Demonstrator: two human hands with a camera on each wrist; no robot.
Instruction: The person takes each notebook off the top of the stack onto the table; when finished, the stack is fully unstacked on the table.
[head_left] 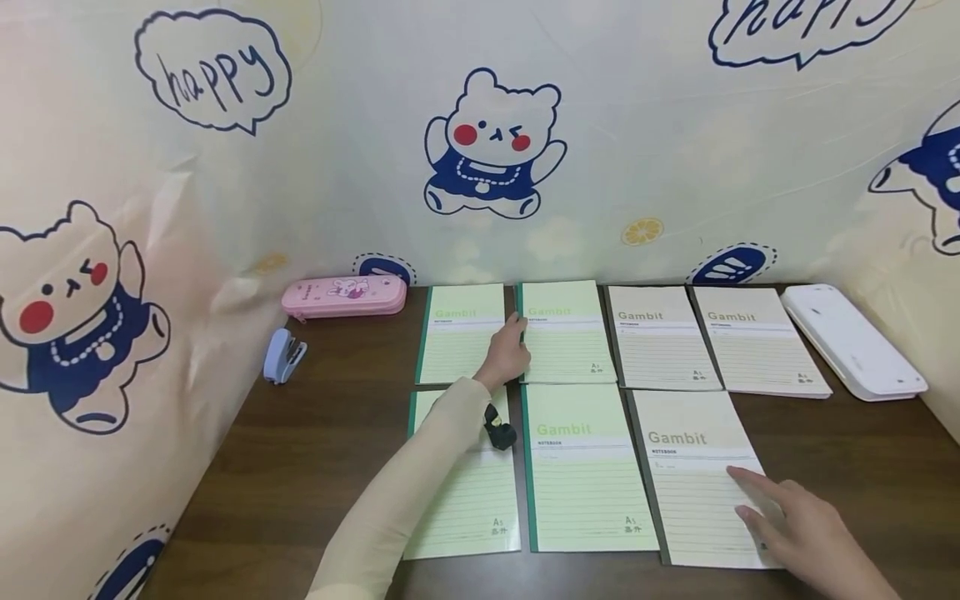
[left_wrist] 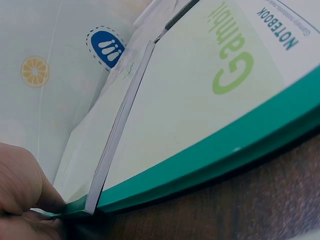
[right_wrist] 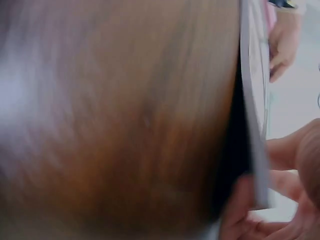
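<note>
Several Gambit notebooks lie in two rows. My left hand (head_left: 506,352) reaches to the far row and pinches the green spine of a green notebook (head_left: 564,346). In the left wrist view, thumb and fingers (left_wrist: 45,192) meet at that spine, behind a nearer green notebook (left_wrist: 165,120). My right hand (head_left: 806,521) holds the right side of the near grey-spined notebook (head_left: 686,492), index finger and thumb over its cover. In the right wrist view, other fingers (right_wrist: 237,205) curl at the notebook's edge (right_wrist: 257,150).
A pink pencil case (head_left: 345,297) and a blue stapler (head_left: 283,356) are at the left. Two grey-spined notebooks stand in the far row, one of them (head_left: 757,342) beside a white flat case (head_left: 855,342). A printed cloth (head_left: 360,192) hangs behind the brown table (head_left: 255,483).
</note>
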